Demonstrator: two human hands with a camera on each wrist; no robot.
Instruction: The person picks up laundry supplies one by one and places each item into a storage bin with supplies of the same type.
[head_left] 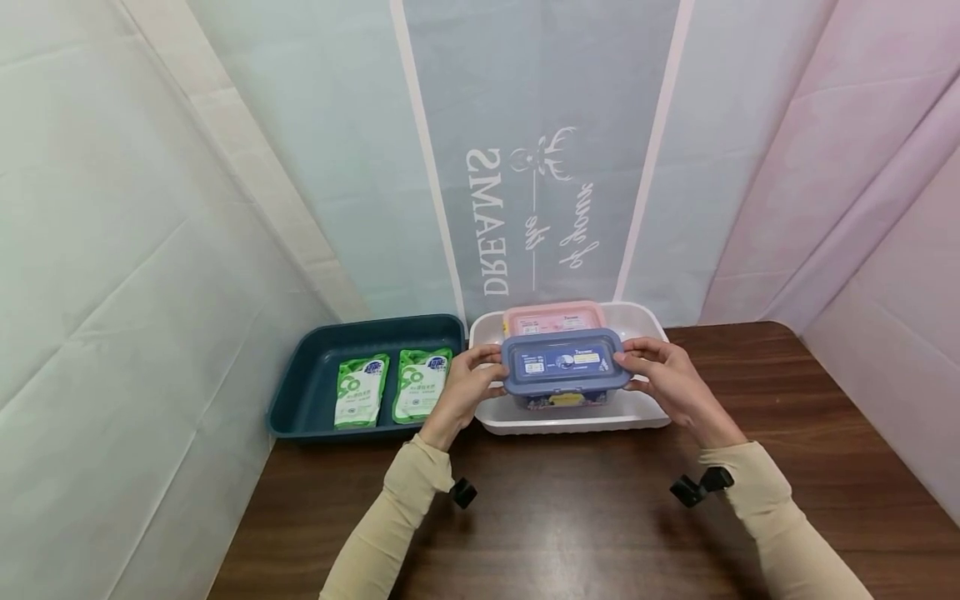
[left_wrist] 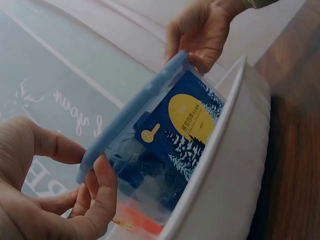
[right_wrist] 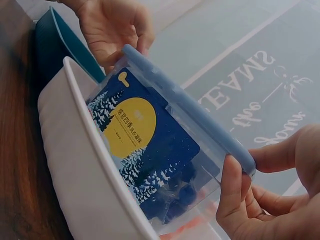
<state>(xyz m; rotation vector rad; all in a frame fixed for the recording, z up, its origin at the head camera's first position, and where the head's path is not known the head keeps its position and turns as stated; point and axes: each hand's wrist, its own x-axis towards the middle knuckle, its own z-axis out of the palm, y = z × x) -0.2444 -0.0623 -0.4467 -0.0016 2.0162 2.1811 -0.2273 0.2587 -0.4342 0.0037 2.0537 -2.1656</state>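
Note:
A clear plastic box with a blue lid (head_left: 561, 361) is held between both hands at the white tray (head_left: 517, 422). My left hand (head_left: 467, 385) pinches the left end of its lid, and my right hand (head_left: 671, 385) pinches the right end. In the left wrist view, the box's dark blue label (left_wrist: 187, 117) with a yellow circle faces out, partly behind the tray wall. Behind the blue box, a pink-lidded box (head_left: 555, 317) sits in the same tray, its front covered. Whether the blue box touches the tray floor is hidden.
Left of the white tray stands a dark teal tray (head_left: 300, 392) holding two green and white pouches, one a left pouch (head_left: 362, 392), the other a right pouch (head_left: 422, 385). Both trays stand on a brown wooden table (head_left: 570, 517) against a printed curtain (head_left: 555, 83).

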